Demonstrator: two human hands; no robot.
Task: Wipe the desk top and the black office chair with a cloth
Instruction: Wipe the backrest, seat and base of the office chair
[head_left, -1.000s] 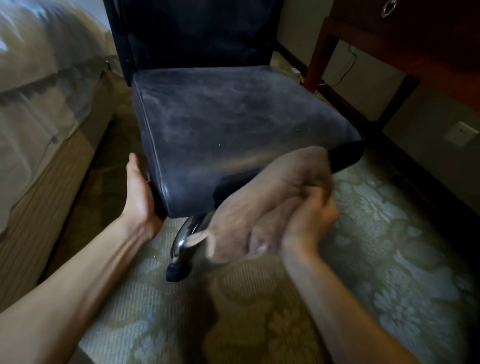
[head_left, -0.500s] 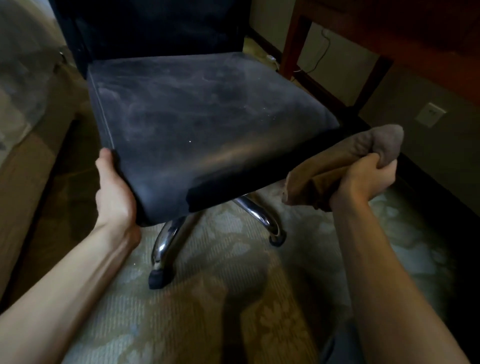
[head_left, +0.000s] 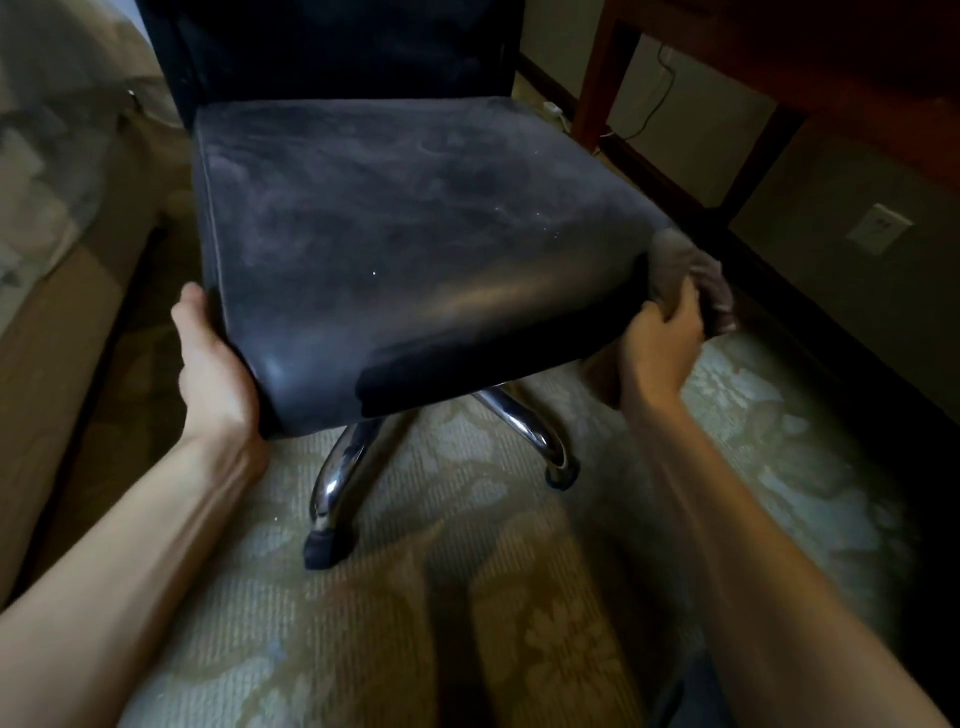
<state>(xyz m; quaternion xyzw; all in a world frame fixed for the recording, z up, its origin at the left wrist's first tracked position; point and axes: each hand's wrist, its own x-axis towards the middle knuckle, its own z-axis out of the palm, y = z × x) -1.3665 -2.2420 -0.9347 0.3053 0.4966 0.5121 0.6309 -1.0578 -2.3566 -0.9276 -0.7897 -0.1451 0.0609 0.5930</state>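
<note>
My left grip clasps a corner of the black padded office chair, fingers hidden beneath; my right grip pinches a blurred brown cloth against the other corner.

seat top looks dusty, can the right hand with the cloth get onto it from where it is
Probably yes. The right hand grips the cloth at the front right corner of the seat top, nothing lies on it, and the left hand holds the opposite corner.

One chair, one cloth, one desk, one wall outlet, two hands: left hand, right hand.
</note>
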